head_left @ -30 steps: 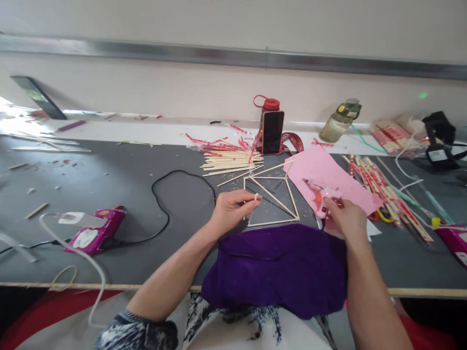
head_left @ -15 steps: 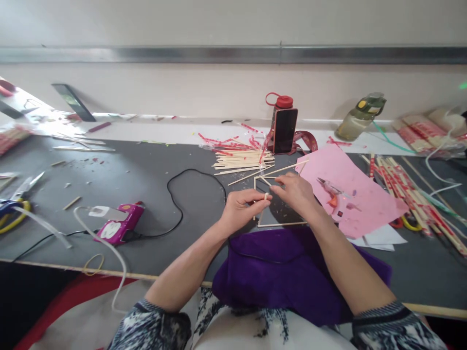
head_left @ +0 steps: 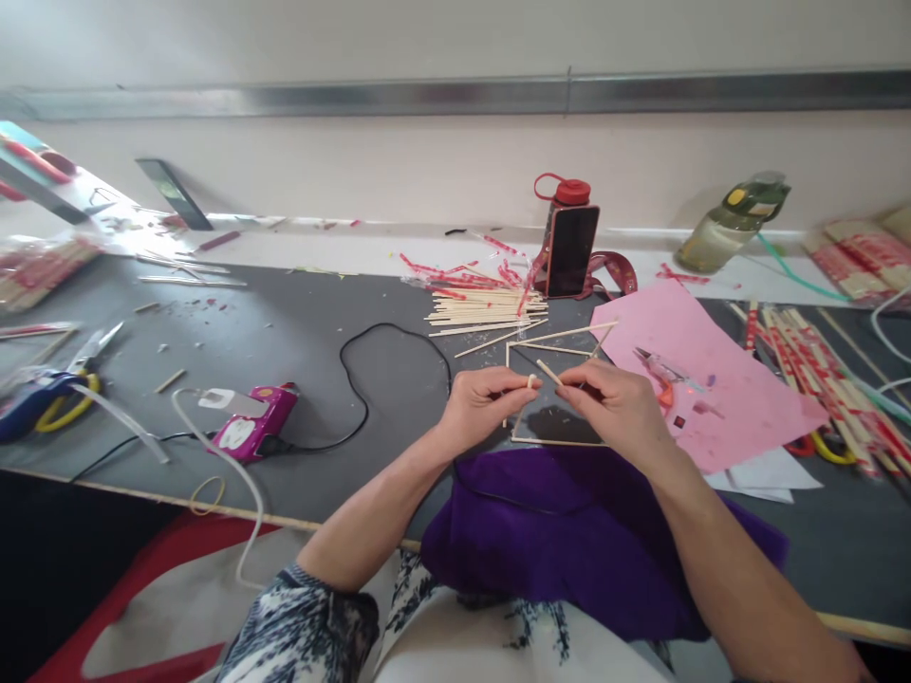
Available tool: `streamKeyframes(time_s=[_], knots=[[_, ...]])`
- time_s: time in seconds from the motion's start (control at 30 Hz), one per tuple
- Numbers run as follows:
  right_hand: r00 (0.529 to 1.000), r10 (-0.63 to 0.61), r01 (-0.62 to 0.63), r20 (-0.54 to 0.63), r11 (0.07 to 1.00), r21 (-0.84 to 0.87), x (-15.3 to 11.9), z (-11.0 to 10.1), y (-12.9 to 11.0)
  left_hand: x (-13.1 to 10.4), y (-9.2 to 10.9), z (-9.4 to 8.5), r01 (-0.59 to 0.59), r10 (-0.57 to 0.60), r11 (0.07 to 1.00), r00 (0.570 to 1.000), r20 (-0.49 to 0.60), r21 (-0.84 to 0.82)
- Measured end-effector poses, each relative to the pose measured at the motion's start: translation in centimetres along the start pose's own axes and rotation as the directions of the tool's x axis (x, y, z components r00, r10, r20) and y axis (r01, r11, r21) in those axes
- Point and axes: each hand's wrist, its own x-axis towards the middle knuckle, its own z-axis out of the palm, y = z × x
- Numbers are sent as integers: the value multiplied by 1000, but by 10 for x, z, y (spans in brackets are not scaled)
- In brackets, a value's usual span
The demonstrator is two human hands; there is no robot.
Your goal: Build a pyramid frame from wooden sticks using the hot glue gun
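Observation:
My left hand is closed in a pinch on a small pale piece, whose kind I cannot make out. Just right of it, my right hand grips a thin wooden stick between thumb and fingers, its end pointing up toward the left fingertips. The stick and the pale piece are close but look apart. Under both hands lies a frame of thin wooden sticks, partly covered by my right hand. Behind it is a pile of loose wooden sticks.
A purple cloth drapes over the table's front edge. Pliers rest on pink paper at right. A phone leans on a red-capped bottle. At left are a magenta device with cables and scissors.
My right hand has drawn back slightly and now holds a stick with its end raised near my left fingertips. My left hand keeps its pinch. The view has shifted a little left.

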Motion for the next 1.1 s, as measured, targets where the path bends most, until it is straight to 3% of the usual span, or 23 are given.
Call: streamKeyframes(time_s=[0.4,0.77,1.1], knots=[[997,-83,83,-4,995,47,-14,-3,-3,1,4,-1,18,-17,1000,1000,17,-5],[996,-92,91,22,996,16,-15,0,-2,1,7,-2,-10,8,999,998,67,33],[997,-81,81,17,997,6,-15,-3,-5,0,7,-1,-12,10,999,999,46,43]])
